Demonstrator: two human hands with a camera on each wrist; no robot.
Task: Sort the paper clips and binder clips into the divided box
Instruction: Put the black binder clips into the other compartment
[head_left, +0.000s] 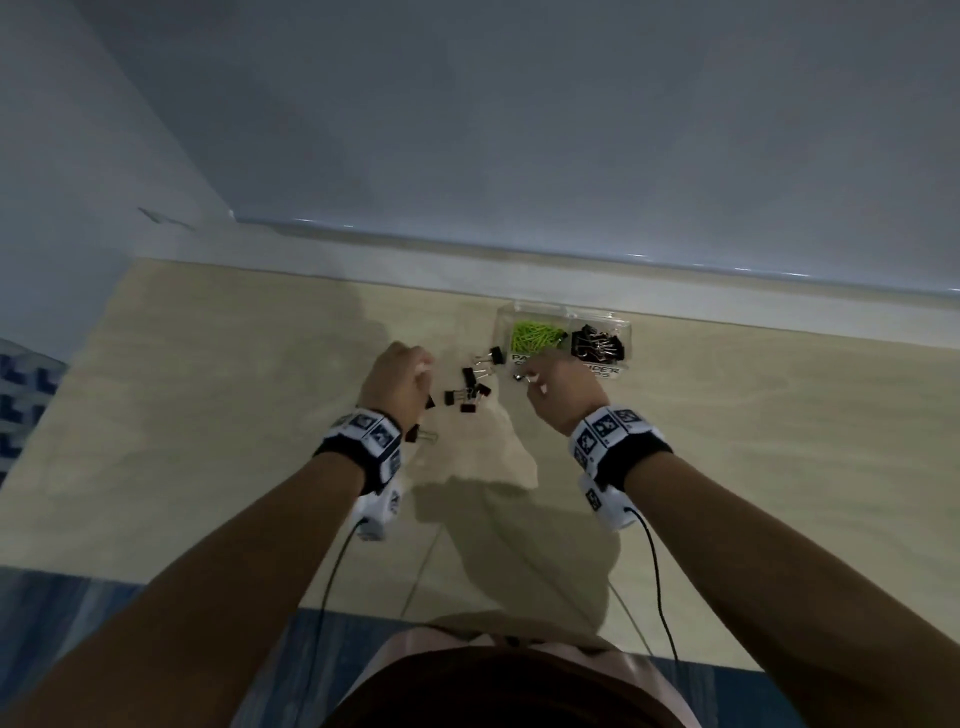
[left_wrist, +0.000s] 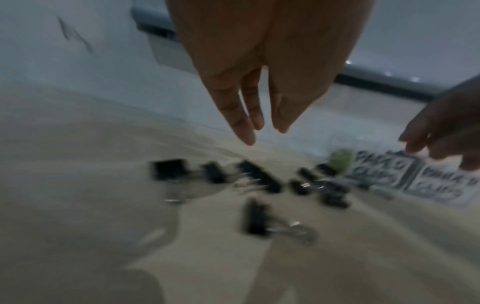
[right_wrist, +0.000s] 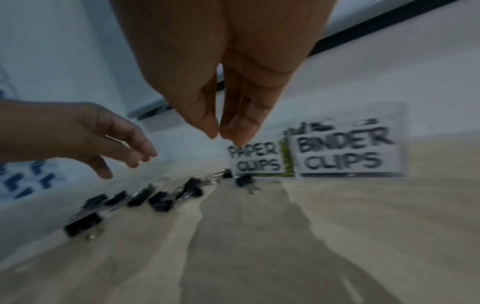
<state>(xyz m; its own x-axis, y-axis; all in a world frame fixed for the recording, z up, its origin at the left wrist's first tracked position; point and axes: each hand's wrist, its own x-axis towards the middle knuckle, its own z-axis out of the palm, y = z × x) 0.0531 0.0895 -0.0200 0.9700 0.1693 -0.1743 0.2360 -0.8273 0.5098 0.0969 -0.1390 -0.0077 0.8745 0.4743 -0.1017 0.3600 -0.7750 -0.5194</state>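
Blurring binder clips (left_wrist: 257, 216) — left label (head_left: 524, 358) hand-hidden

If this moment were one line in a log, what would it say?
left hand empty, over loose binder clips | right hand by divided box | sorting unfinished

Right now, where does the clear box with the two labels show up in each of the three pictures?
Head: the divided box sits right of centre, at the table's far edge, just beyond the right hand.
Left wrist: far right, blurred, labels facing the camera.
Right wrist: right of centre, labels readable.
Shared landmark: the green paper clips in its left compartment.
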